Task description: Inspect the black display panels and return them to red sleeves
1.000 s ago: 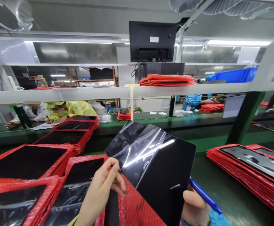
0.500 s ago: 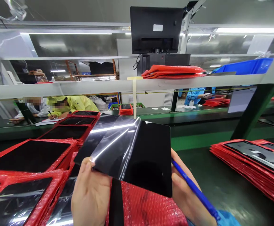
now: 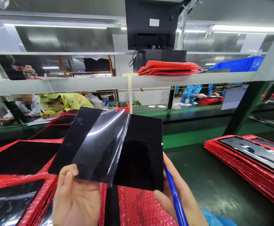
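Note:
I hold a glossy black panel [image 3: 141, 153] up in front of me. A clear protective film [image 3: 96, 147] is peeled back from its left half. My left hand [image 3: 77, 197] pinches the film's lower edge with the thumb on top. My right hand [image 3: 181, 201] supports the panel's right edge from behind and also holds a blue pen [image 3: 174, 194] between the fingers. Below the panel lies a red bubble-wrap bag [image 3: 137, 204].
Stacks of red bags with black panels [image 3: 14, 160] fill the left; another red stack [image 3: 247, 157] lies at the right on the green bench [image 3: 209, 185]. A shelf rail [image 3: 80, 83] carries red bags, a blue bin [image 3: 238, 64] and a monitor [image 3: 151, 23]. Seated people [image 3: 45, 105] write across the conveyor.
The panel has swung from tilted to nearly level and moved left. My left hand peeled the film further back to the left. My right hand came up along the panel's right edge.

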Tool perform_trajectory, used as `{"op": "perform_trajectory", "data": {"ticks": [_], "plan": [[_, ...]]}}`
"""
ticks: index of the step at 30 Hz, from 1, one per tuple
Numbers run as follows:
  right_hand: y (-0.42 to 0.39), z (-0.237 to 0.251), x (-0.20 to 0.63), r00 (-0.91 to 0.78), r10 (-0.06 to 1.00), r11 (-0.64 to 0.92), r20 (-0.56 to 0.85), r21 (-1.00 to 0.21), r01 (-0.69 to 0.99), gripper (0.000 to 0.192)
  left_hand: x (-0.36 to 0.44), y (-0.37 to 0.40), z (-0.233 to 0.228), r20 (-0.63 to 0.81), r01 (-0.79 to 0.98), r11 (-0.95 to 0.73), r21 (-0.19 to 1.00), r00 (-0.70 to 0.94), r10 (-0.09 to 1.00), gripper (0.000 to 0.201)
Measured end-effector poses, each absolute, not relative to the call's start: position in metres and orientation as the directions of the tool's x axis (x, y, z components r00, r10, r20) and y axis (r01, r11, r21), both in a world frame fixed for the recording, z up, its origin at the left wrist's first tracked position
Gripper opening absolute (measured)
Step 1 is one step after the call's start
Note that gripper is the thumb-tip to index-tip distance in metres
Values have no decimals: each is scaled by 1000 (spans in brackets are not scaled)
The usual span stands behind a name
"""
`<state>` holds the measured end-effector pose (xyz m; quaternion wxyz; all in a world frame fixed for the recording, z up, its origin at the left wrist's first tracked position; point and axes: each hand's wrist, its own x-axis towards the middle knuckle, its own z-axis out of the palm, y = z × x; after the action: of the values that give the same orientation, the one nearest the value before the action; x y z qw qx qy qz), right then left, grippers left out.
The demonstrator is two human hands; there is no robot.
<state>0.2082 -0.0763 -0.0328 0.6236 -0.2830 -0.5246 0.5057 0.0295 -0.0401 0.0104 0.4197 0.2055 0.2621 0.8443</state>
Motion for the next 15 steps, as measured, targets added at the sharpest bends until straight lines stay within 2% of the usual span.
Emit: {"op": "perform_trajectory", "data": {"ticks": [3, 7, 11, 15], "plan": [[-75, -41, 205, -86, 919, 306, 385, -834, -460, 70, 26, -36, 15, 92, -631, -487, 604, -552, 829, 14], [-75, -43, 201, -57, 914, 316, 401, -794, -519, 67, 21, -32, 13, 96, -669, -433, 604, -478, 873, 20], [-73, -32, 202, -89, 918, 279, 386, -789, -548, 51, 17, -27, 11, 90, -668, -401, 627, -449, 889, 24], [-70, -23, 204, -89, 918, 296, 386, -818, -493, 34, 18, -21, 12, 75, -674, -363, 644, -416, 906, 18]]}}
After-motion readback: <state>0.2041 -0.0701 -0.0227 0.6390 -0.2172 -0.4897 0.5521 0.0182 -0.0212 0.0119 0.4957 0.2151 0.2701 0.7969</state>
